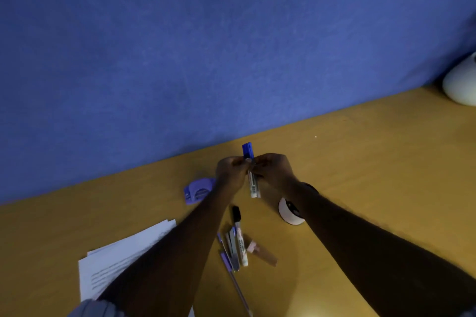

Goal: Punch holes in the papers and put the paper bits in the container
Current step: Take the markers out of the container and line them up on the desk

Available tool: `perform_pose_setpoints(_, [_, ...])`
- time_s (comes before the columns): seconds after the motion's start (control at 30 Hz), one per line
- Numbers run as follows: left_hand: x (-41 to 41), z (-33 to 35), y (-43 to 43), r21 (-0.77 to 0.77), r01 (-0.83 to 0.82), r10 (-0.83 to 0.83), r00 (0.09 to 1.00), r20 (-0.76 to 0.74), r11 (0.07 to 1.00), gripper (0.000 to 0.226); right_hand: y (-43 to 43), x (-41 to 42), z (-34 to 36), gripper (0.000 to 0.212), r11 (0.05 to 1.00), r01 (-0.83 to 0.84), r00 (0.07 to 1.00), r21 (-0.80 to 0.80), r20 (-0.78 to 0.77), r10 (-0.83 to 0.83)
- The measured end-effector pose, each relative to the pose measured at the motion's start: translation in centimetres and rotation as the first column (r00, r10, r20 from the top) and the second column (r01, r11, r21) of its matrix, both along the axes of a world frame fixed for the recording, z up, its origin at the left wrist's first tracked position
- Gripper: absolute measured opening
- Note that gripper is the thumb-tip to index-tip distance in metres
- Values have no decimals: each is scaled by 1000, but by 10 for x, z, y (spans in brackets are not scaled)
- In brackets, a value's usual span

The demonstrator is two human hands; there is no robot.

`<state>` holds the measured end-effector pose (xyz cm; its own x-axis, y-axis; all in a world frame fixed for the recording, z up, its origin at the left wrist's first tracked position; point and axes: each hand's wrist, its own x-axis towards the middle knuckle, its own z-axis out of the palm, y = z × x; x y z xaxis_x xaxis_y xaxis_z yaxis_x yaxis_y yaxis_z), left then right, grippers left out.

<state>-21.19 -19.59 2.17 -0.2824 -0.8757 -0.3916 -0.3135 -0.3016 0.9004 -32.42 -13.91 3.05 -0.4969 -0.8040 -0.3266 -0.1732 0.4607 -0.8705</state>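
Hands: I see my left hand (231, 170) and right hand (274, 168) both pinched on a blue-capped marker (251, 170), frame centre.
Hole punch (198, 190): just lower-left, nearest my left hand.
Papers (123, 252): lower left, untouched.

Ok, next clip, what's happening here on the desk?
A person holds a blue-capped marker above the wooden desk, the left hand and right hand both gripping it near the cap end. The purple hole punch sits untouched beside the left wrist, and the stack of papers lies under the left forearm. More pens and a marker lie between the arms, with a white container by the right wrist. No punching is under way.
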Motion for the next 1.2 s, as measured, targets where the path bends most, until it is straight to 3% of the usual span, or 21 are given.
perform_pose_setpoints(0.13, [-22, -9, -22, 109, 6, -3, 1000, -23, 994, 18, -21, -20, -10, 10, 999, 27, 999, 31, 42, -28])
perform_pose_setpoints(0.23, [-38, -22, -38, 65, -4, 0, 998, 59, 998, 19, -33, -35, -22, 15, 995, 71, 996, 72, 49, -75])
perform_pose_setpoints(0.43, [-65, -46, -56, -38, 73, -56, 942, 331, 997, 25, -47, -64, -44, 2, 967, 97, 973, 235, -229, -42])
perform_pose_setpoints(0.57, [-78, -50, -56, -79, 121, -76, 902, 426, 990, 31, -52, -74, -56, 18, 963, 54, 955, 265, -295, 27])
perform_pose_setpoints(0.8, [-81, -59, -57, -145, 122, -38, 877, 479, 982, 32, -63, -76, -70, 19, 967, -2, 954, 254, -289, 78])
perform_pose_setpoints(1.2, [-82, -68, -52, -181, 107, -30, 924, 382, 978, 29, -65, -84, -72, 10, 976, -20, 939, 217, -331, 93])
